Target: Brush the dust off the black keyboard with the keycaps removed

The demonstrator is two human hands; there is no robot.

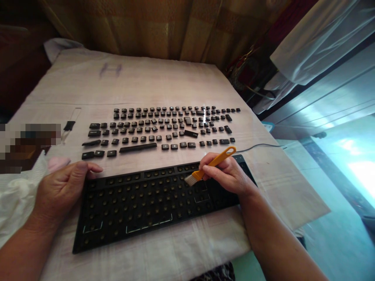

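A black keyboard (137, 199) with its keycaps off lies at a slight slant in front of me, bare switch mounts and thin metal stabiliser wires showing. My left hand (63, 187) grips its upper left corner, the index finger reaching over the far edge; some fingers are hidden. In my right hand (224, 171) is a small brush (218, 159) with an orange handle, pinched between thumb and fingers. Its pale bristles touch the keyboard right of the middle. Beyond the keyboard, black keycaps (142, 139) lie in rows, roughly in keyboard layout, with a long space bar (138, 147) among them.
A wire keycap puller (69, 125) with a black grip lies to the left. White crumpled cloth (14, 207) is at the left edge. The keyboard's cable (258, 145) runs off right over the cloth-covered table (164, 86). A curtain (146, 31) hangs behind.
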